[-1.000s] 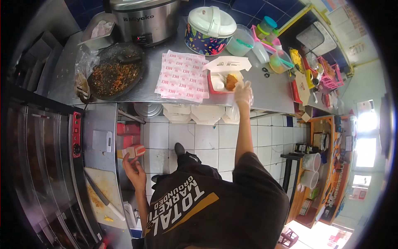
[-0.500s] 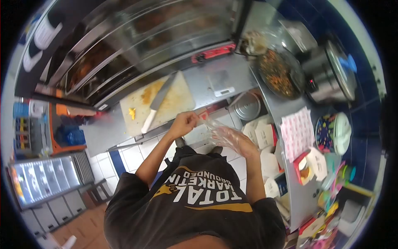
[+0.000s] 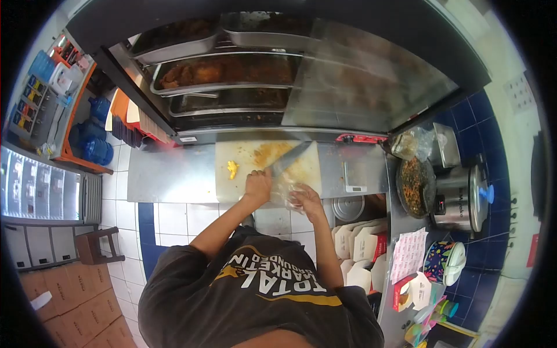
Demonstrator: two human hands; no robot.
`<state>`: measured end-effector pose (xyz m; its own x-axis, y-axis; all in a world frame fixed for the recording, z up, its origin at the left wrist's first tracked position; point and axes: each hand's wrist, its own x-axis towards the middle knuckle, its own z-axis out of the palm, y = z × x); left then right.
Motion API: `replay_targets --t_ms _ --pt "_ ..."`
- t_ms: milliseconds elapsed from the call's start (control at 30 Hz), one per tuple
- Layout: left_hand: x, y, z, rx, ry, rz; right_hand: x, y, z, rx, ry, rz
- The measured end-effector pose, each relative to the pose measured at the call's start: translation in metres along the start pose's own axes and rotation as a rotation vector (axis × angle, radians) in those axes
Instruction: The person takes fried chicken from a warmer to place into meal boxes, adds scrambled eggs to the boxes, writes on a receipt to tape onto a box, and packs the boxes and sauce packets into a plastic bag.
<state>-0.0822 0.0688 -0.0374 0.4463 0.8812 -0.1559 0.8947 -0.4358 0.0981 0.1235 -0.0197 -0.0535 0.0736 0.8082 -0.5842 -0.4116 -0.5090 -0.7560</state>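
A lit, glass-fronted fridge (image 3: 43,185) stands at the far left, with a dark brown stool (image 3: 103,245) just beside it and flat brown cardboard cartons (image 3: 75,304) near its base. Large translucent blue water bottles (image 3: 97,151) stand by an orange-edged shelf (image 3: 76,119). A small white-and-grey scale (image 3: 354,177) lies on the metal surface (image 3: 156,174). To the right, a round black mortar (image 3: 426,185) holds a reddish-orange mixture, next to a silver rice cooker (image 3: 455,203); near them sits a dark floral container (image 3: 436,261) with a white lid (image 3: 455,264).

The knife (image 3: 289,160) has a smooth metal blade, the counter (image 3: 168,174) is glossy metal, the sheets (image 3: 409,253) matt paper.
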Motion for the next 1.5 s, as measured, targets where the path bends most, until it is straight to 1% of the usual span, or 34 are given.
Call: replay_targets --t_ms 33,67,133,167,233,267,300,333,367,400,433,467,500,533,567,600,633,667,700,733,767,833,900,967,1033,1100,1133,1167,1233,1300,1333,1400,1433,1500 --pt "-0.002 -0.007 -0.008 0.001 0.005 -0.001 0.006 0.005 0.002 -0.222 0.055 -0.026" --pt "-0.001 -0.013 -0.016 -0.043 -0.008 -0.017 0.009 0.009 0.000 -0.223 0.056 -0.034" --pt "-0.001 -0.023 -0.048 -0.085 -0.014 -0.021 0.016 0.016 -0.013 -0.333 0.422 -0.241" --pt "-0.003 -0.029 -0.065 -0.125 -0.057 0.013 0.023 0.016 -0.011 -0.328 0.432 -0.248" --pt "-0.013 -0.035 -0.097 -0.157 -0.118 0.094 0.023 0.020 -0.003 -0.993 0.428 -0.432" --pt "-0.015 -0.033 -0.111 -0.290 -0.182 0.112 0.065 0.064 -0.011 -0.832 0.322 -0.467" --pt "-0.012 -0.029 -0.118 -0.417 -0.251 0.142 0.081 0.077 0.006 -0.625 0.216 -0.455" --pt "-0.009 -0.026 -0.107 -0.440 -0.245 0.170 0.098 0.089 0.023 -0.416 0.118 -0.429" --pt "-0.010 -0.023 -0.086 -0.462 -0.236 0.196 0.079 0.059 0.054 -0.162 -0.005 -0.367" --pt "-0.010 -0.019 -0.066 -0.459 -0.226 0.160 0.066 0.037 0.053 -0.138 0.054 -0.402" --pt "-0.011 -0.019 -0.042 -0.455 -0.210 0.113 0.058 0.018 0.054 -0.325 0.090 -0.274" --pt "-0.011 -0.022 -0.010 -0.387 -0.144 0.126 0.059 -0.001 0.052 -0.511 0.115 -0.135" --pt "-0.011 -0.026 0.010 -0.325 -0.072 0.130 0.082 -0.014 0.020 -0.824 0.345 -0.435" --pt "-0.014 -0.031 0.011 -0.315 -0.060 0.161 0.105 -0.034 -0.023 -1.137 0.583 -0.723" --pt "-0.017 -0.034 0.010 -0.333 -0.045 0.195 0.069 -0.125 -0.019 -1.008 0.855 -0.773" --pt "-0.022 -0.037 0.007 -0.353 -0.034 0.220 0.050 -0.191 -0.030 -0.839 0.995 -0.903" --pt "-0.027 -0.039 0.001 -0.350 -0.025 0.231 0.028 -0.256 -0.040 -0.824 1.132 -1.078" --pt "-0.032 -0.039 -0.009 -0.363 0.005 0.238 0.023 -0.306 -0.052 -0.780 1.312 -1.410" --pt "-0.037 -0.042 -0.016 -0.376 0.038 0.236 0.015 -0.348 -0.061 -0.815 1.449 -1.524" --pt "-0.041 -0.047 -0.018 -0.386 0.094 0.270 0.020 -0.374 -0.078 -0.830 1.491 -1.495" --pt "-0.044 -0.054 -0.017 -0.386 0.126 0.242 0.025 -0.397 -0.087 -0.841 1.519 -1.481" --pt "-0.054 -0.068 -0.008 -0.524 0.194 0.212 0.015 -0.415 -0.080 -0.923 1.436 -1.222" --pt "-0.069 -0.084 -0.004 -0.606 0.254 0.158 0.032 -0.419 -0.084 -0.853 1.505 -1.263" --pt "-0.082 -0.091 -0.009 -0.690 0.294 0.129 0.023 -0.415 -0.068 -0.869 1.442 -1.204" --pt "-0.093 -0.094 -0.017 -0.900 0.252 -0.008 0.019 -0.402 -0.045 -0.845 1.374 -1.287" --pt "-0.091 -0.096 -0.014 -0.940 0.300 -0.005 0.022 -0.382 -0.023 -0.935 1.381 -1.331" --pt "-0.089 -0.095 -0.014 -0.973 0.330 -0.002 0.020 -0.370 -0.009 -0.950 1.323 -1.369" --pt "-0.084 -0.092 -0.020 -0.975 0.341 0.003 0.017 -0.359 0.008 -0.965 1.265 -1.403" --pt "-0.073 -0.087 -0.042 -0.923 0.521 0.148 0.002 -0.338 0.048 -0.929 1.076 -1.438" --pt "-0.062 -0.077 -0.062 -0.967 0.549 0.188 -0.002 -0.322 0.077 -0.901 0.969 -1.465" --pt "-0.056 -0.071 -0.069 -1.016 0.570 0.225 -0.005 -0.314 0.091 -0.898 0.973 -1.472" --pt "-0.049 -0.057 -0.075 -1.035 0.574 0.261 -0.013 -0.303 0.118 -0.933 0.798 -1.472" --pt "-0.047 -0.048 -0.076 -1.054 0.568 0.291 -0.016 -0.300 0.130 -0.932 0.806 -1.474" --pt "-0.047 -0.028 -0.077 -1.057 0.539 0.327 -0.024 -0.290 0.150 -0.880 0.663 -1.460"
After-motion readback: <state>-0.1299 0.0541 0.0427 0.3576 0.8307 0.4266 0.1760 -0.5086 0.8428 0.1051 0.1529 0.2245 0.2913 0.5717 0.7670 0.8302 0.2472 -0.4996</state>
